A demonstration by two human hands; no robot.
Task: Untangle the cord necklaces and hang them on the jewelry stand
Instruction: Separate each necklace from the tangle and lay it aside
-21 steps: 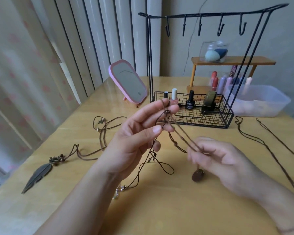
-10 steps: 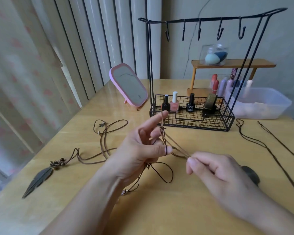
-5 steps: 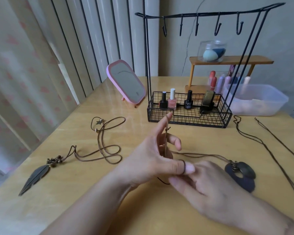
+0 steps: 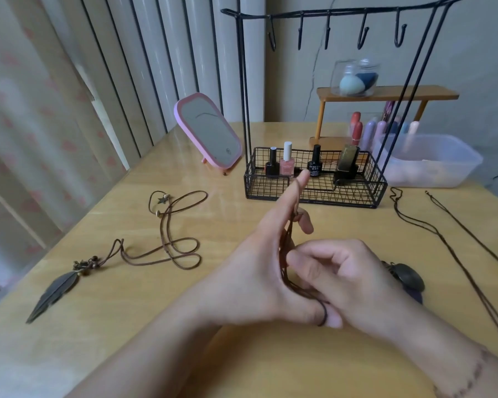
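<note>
My left hand point(image 4: 259, 271) is spread low over the table with a brown cord necklace point(image 4: 292, 225) looped over its raised index finger and round its thumb. My right hand point(image 4: 345, 277) has its fingers curled and pinches that cord beside the left palm. The cord's dark round pendant point(image 4: 408, 278) lies on the table behind my right hand. A leaf-pendant necklace point(image 4: 144, 254) lies loose on the left. Another dark cord necklace point(image 4: 454, 254) stretches along the right side. The black wire jewelry stand point(image 4: 314, 179) with bare hooks point(image 4: 362, 33) stands at the back.
Several nail polish bottles point(image 4: 288, 163) sit in the stand's basket. A pink mirror point(image 4: 210, 136) leans to its left. A clear plastic tub point(image 4: 431, 162) and a small wooden shelf point(image 4: 385, 93) with a sponge jar stand behind right. Curtains hang along the left edge.
Both hands dropped from mid-air to just above the table. The pendant came to rest on the table at the right. My right hand moved in close against the left palm.
</note>
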